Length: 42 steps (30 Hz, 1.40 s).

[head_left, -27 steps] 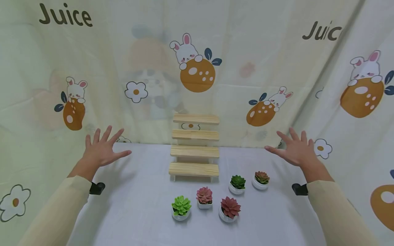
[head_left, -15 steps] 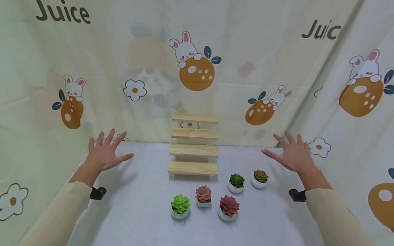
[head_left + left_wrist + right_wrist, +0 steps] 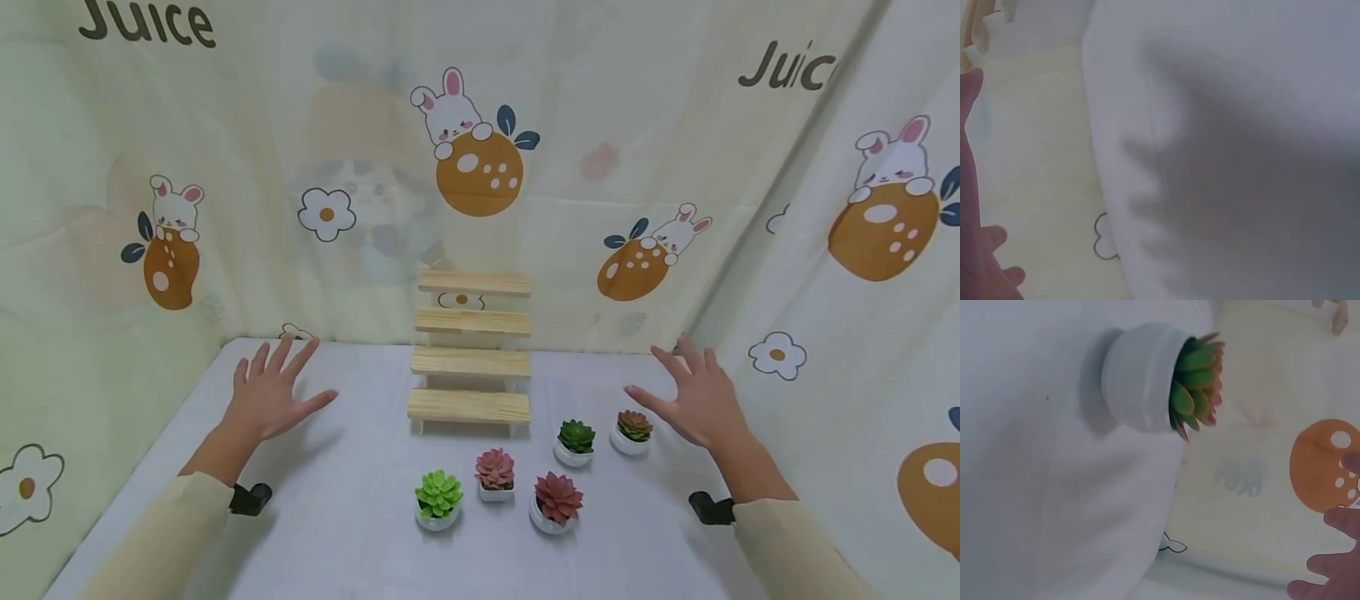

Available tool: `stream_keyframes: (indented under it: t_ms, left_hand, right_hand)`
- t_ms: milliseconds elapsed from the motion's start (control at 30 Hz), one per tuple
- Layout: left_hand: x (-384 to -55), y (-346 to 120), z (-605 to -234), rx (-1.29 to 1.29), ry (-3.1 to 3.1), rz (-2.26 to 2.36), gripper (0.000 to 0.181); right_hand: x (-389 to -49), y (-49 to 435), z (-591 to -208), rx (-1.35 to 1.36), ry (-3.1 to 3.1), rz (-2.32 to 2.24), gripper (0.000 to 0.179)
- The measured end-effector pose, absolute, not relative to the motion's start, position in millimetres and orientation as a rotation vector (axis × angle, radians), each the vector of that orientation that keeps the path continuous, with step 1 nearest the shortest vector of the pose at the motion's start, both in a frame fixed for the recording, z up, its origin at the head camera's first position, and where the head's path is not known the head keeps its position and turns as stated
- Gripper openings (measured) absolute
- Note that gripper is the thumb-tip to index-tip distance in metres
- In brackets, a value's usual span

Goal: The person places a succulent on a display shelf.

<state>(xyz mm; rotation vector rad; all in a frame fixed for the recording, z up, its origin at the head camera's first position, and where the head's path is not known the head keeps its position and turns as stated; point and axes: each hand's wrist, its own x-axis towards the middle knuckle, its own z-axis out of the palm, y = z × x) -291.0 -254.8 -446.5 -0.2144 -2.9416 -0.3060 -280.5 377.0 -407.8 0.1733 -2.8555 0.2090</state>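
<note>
My left hand [image 3: 266, 400] hovers over the left side of the table with fingers spread, holding nothing. Its shadow falls on the cloth in the left wrist view. On the other side my right hand [image 3: 697, 400], fingers also spread, is nearest to a potted succulent with reddish-green leaves [image 3: 632, 432]; the same succulent [image 3: 1160, 381] shows large in the right wrist view. Left of it stands a dark green succulent [image 3: 574, 442]. Closer to me are a dark red succulent [image 3: 557, 502], a pink succulent in a square pot [image 3: 495, 473] and a bright green succulent [image 3: 438, 498].
A wooden stand with several stepped shelves [image 3: 470, 362] rises at the back middle of the white-covered table [image 3: 337, 533]. Behind it hangs a printed curtain [image 3: 555, 250], which also closes in both sides.
Both hands have come lower and slightly inward, fingers still spread. The head view has tilted down a little. The succulents and the stand keep their places.
</note>
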Motion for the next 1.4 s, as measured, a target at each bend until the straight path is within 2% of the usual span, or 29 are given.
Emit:
stream_keyframes:
  t_ms: [533,900,1100,1267,1400]
  left_hand:
    - [-283.7,-210.2,-467.7,-0.294,-2.795,-0.589,0.085]
    - [-286.1,-179.5,-479.9,-0.281,-2.661,-1.072,0.073]
    - [-286.8,-165.0,-483.5,-0.188,-2.637,-1.353,0.062]
    - [-289.0,-152.2,-484.2,-0.142,-2.624,-1.583,0.056]
    - [-291.0,-144.5,-485.4,-0.108,-2.608,-1.771,0.057]
  right_hand:
    - [-237.4,334.7,-444.0,0.272,-2.71,0.631,0.077]
    - [-196.3,287.1,-473.3,0.328,-2.437,1.005,0.061]
    - [-176.5,260.8,-477.0,0.276,-2.343,1.337,0.059]
    - [-163.1,245.1,-475.3,0.104,-2.466,1.523,0.055]
    - [-156.3,236.2,-477.6,-0.004,-2.564,1.567,0.062]
